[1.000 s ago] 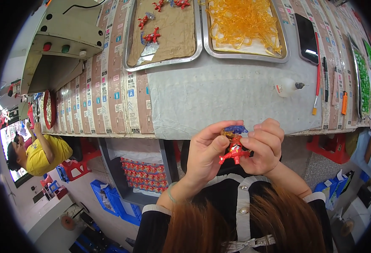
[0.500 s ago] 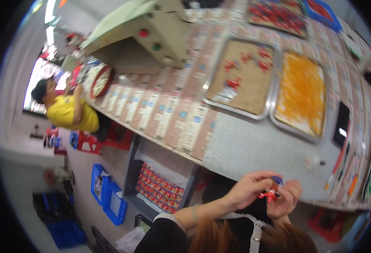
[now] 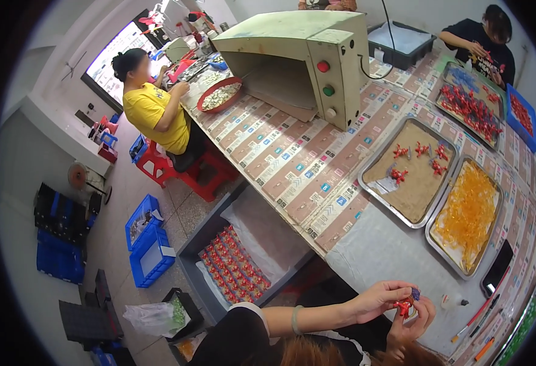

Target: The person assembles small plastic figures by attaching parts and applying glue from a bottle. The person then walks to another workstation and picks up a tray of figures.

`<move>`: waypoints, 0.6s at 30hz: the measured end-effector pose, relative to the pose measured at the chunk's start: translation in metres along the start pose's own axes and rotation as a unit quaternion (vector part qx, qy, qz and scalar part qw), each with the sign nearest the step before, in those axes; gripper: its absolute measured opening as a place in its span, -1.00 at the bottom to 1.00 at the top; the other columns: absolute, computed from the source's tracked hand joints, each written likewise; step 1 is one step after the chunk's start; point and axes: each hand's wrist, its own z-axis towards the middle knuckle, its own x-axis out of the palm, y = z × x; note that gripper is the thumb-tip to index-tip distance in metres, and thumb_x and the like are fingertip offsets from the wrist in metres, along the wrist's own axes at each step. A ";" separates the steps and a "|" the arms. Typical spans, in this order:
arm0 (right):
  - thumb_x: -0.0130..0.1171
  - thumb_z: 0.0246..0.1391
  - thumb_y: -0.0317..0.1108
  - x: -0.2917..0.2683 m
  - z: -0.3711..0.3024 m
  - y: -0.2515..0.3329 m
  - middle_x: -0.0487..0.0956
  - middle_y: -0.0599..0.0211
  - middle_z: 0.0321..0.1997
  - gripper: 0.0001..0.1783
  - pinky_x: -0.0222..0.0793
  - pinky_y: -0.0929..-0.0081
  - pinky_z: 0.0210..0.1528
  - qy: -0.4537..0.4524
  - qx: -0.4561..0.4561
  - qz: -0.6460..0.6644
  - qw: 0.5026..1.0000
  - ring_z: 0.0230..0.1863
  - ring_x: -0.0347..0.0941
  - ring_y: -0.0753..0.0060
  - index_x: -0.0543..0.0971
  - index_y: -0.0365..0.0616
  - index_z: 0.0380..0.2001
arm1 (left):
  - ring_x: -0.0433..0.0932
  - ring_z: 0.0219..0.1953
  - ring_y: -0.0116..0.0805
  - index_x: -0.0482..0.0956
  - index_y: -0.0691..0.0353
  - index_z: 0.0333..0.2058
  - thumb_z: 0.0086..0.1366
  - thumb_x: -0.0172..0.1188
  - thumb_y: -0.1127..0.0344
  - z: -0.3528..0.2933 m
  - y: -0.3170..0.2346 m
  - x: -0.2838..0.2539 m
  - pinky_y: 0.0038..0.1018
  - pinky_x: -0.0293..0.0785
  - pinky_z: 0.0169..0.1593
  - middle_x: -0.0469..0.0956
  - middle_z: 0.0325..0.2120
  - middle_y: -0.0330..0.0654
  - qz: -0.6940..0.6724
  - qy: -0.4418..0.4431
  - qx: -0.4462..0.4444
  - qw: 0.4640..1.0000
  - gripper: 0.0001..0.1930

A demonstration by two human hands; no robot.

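My left hand [image 3: 379,301] and my right hand [image 3: 409,328] meet at the table's near edge. Between their fingertips is a small red toy figure [image 3: 405,306] with a dark blue part on top, partly covered by the fingers. Both hands are closed on it. Beyond them lies a metal tray [image 3: 366,180] lined with brown board, carrying several similar red figures [image 3: 398,176] and a small clear-whitish piece. Beside it, another metal tray [image 3: 432,234] holds a heap of translucent orange-yellow pieces [image 3: 470,210].
Right of my hands lie a small bottle [image 3: 445,301], a phone [image 3: 497,267], a brush [image 3: 463,332] and pens. A cream machine [image 3: 335,79] stands on the table; a grey bin [image 3: 190,255] of red figures sits at lower left. Co-workers sit at left [image 3: 152,110] and far right [image 3: 478,46].
My view has swung, so the trays and machine appear lower and farther right, and the far-right co-worker has come into sight. Both hands keep hold of the toy figure, its blue part still on top.
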 end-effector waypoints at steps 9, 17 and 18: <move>0.09 -0.26 -0.54 0.000 0.000 0.003 0.32 0.18 -0.24 -0.68 0.18 0.34 -0.10 0.001 -0.003 -0.026 1.000 -0.18 0.26 0.21 0.35 -0.20 -0.31 | 0.37 -0.25 -0.57 0.37 0.25 -0.14 0.17 0.02 0.24 0.002 0.005 -0.006 -0.62 0.29 -0.16 0.43 -0.31 -0.31 0.012 0.008 -0.006 1.000 -0.69; 0.08 -0.35 -0.51 0.007 0.004 0.000 0.34 0.16 -0.27 -0.69 0.20 0.31 -0.15 -0.015 0.012 -0.018 1.000 -0.21 0.28 0.16 0.39 -0.24 -0.37 | 0.39 -0.28 -0.60 0.37 0.24 -0.14 0.18 0.02 0.22 0.005 0.004 -0.006 -0.63 0.32 -0.18 0.44 -0.31 -0.33 0.010 -0.018 0.017 1.000 -0.69; 0.08 -0.35 -0.51 0.007 0.004 0.001 0.34 0.16 -0.27 -0.69 0.20 0.32 -0.15 -0.010 0.016 -0.020 1.000 -0.21 0.28 0.16 0.39 -0.24 -0.38 | 0.40 -0.29 -0.60 0.38 0.23 -0.14 0.17 0.02 0.22 0.004 0.004 -0.004 -0.63 0.33 -0.19 0.44 -0.31 -0.34 0.008 -0.020 0.022 1.000 -0.69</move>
